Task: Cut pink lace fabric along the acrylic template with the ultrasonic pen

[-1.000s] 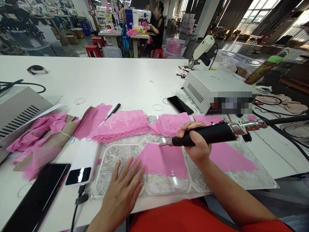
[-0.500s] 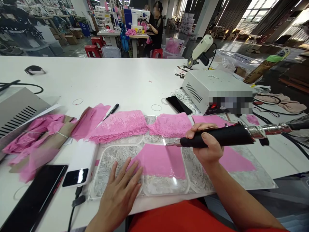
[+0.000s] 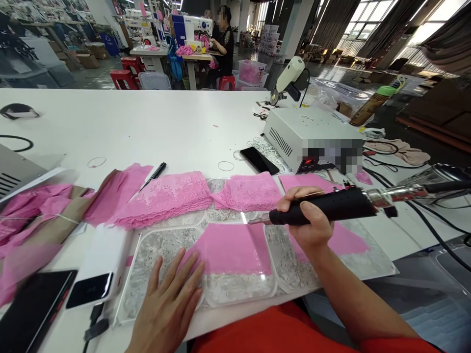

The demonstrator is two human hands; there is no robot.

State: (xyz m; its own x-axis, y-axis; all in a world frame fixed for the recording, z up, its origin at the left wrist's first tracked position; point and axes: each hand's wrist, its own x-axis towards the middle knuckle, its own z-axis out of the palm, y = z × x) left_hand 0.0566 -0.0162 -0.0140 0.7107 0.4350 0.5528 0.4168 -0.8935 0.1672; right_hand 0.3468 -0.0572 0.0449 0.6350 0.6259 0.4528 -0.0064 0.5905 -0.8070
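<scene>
My right hand (image 3: 311,215) is wrapped round a black handheld tool (image 3: 340,205) with a thin metal tip. The tip meets the top edge of a flat pink fabric piece (image 3: 235,247), or hovers just over it; which, I cannot tell. This piece lies on a clear plastic template (image 3: 239,289) with rounded frames, over a grey marbled surface. My left hand (image 3: 169,299) lies flat, fingers spread, its fingertips on the fabric's left corner. Behind are a stack of pink lace pieces (image 3: 169,198) and a smaller lace pile (image 3: 248,192). Another pink piece (image 3: 346,240) is partly behind my right forearm.
A grey control box (image 3: 312,132) and a phone (image 3: 259,161) stand at the back right. On the left lie bundled pink fabric (image 3: 33,220), a white power bank (image 3: 105,260), a black tablet-like device (image 3: 37,309) and a pen (image 3: 156,172). A person (image 3: 222,44) sits beyond the table.
The view has turned right, so everything sits further left in the picture. Against the fabric, the tool's tip has slid slightly right along the top edge. My left hand stays flat at the corner.
</scene>
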